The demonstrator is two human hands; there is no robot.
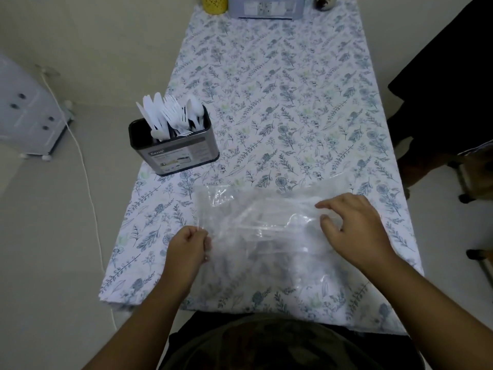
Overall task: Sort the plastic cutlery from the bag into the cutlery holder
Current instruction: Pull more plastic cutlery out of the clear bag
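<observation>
Clear plastic, crinkled and glossy — the bag (261,231) lies flat on the bench (293,102), right in front of the person. Pale streaks inside it look like a few remaining pieces of cutlery (269,222), though the film blurs them too much to tell forks from spoons.

The left hand (188,249) is at the bag's left edge, its fingers (205,240) pressed together in a pinch on the film, apparently to anchor that side so the bag does not slide. The right hand (354,231) rests at the bag's right end, its fingers (328,212) loosely spread and curled over the plastic, probably feeling for the opening or a piece inside. Whether they are inside or on top of the bag cannot be told.

Beyond the bag and to its left stands the dark cutlery holder (173,145), near the bench's left edge, already bristling with upright white knives, forks and spoons (173,116) in what seem to be separate compartments — so sorting looks well advanced.

Far beyond the bag, a yellow cup (214,4) and a pale box (266,6) sit at the bench's far end.
</observation>
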